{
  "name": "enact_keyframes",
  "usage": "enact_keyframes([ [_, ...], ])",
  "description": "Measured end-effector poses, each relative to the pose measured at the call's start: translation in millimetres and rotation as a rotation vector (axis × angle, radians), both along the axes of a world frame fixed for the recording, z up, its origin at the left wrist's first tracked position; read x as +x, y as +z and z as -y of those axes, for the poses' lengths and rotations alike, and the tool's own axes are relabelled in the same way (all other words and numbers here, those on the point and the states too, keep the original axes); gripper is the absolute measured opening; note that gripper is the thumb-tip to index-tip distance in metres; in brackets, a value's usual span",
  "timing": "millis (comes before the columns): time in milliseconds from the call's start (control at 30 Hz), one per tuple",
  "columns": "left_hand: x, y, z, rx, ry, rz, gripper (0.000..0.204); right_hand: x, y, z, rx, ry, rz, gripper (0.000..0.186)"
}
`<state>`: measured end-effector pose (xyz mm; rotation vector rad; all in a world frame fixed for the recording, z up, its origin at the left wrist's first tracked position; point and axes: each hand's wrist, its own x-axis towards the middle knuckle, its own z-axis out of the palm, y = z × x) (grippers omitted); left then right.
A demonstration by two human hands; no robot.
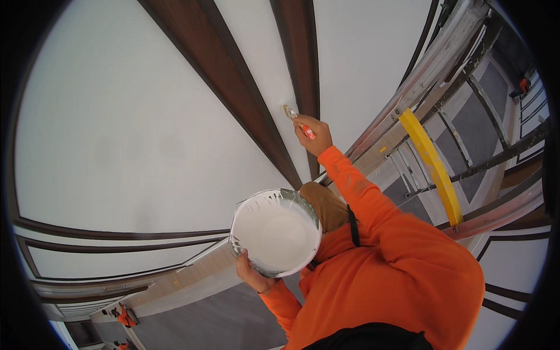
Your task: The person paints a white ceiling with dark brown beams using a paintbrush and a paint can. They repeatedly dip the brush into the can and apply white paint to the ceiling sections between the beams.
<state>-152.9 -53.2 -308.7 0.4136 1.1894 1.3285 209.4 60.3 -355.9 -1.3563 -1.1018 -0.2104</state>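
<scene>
Overall, two bare hands are shown, each occupied with one object. The right hand (317,133) is closed around the red-and-white handle of one paintbrush (290,112), its fingers bent, with no gap visible between them and the handle. The brush's pale, flat bristle end is directed at the narrow white strip (251,35) between two dark brown trim boards (233,87), and its tip appears to touch the surface. The left hand (252,273) is curled against the lower left side of one round bucket (248,211); how far its fingers reach beneath is hidden. The bucket is held in front of the chest, below the brush and well apart from it. Inside lies smooth white paint (277,239), and drips streak the inner wall.

Both trim boards are wood-like, reddish brown with darker edges, and converge downward; a smooth white wall panel (128,116) extends to the left. Two orange sleeves (356,181) of soft cloth cover the arms. To the right stand paint-spattered ladder rails (429,76) and one flat yellow bar (431,166). At least three distant co-workers (125,316) wear orange.
</scene>
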Motion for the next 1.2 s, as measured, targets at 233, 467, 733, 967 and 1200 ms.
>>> enact_keyframes([
  [233,-1.2,1.3,2.1,0.035,-0.106,0.035,0.022,20.3,161.4,-23.6,0.268,-0.019,0.184,0.018],
  [467,-2.8,-3.7,4.1,0.057,-0.038,-0.167,0.025,14.5,129.8,-24.9,0.225,-0.131,0.441,0.025],
  [733,-4.1,-10.1,5.0,0.053,-0.007,-0.179,0.028,23.9,-17.3,10.3,-0.381,0.044,0.445,0.036],
  [967,0.3,-6.6,1.1,0.059,-0.012,-0.207,0.03,22.5,73.5,0.8,-0.272,0.056,0.51,0.021],
  [1200,-0.8,-12.9,-0.5,0.055,-0.031,-0.183,0.025,22.7,217.1,-20.6,0.172,-0.03,0.578,0.029],
])
